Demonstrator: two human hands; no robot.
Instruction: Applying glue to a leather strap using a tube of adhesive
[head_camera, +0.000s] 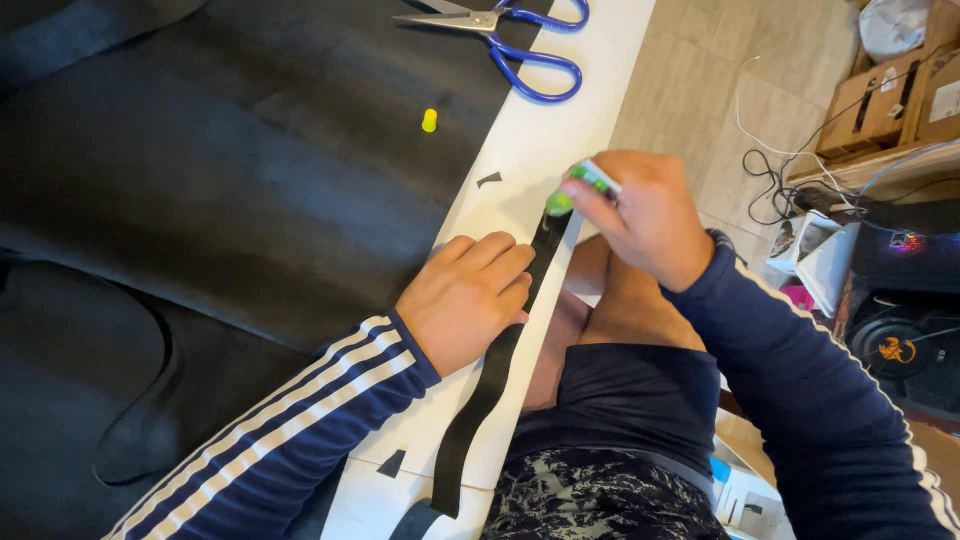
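Left hand (468, 298): flat, fingers spread, pressing black strip (487, 385) along white worktop (540, 150) edge. Right hand (645, 215): grip clamped on green glue tube (575, 190), tip at the strip's 12 o'clock end. Scissors (510, 35) at 12 o'clock, well apart.

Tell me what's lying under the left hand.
The left hand presses flat on a long black strip lying on the white board. The strip runs out toward the green-tipped glue tube in the right hand. The part beneath the palm is hidden.
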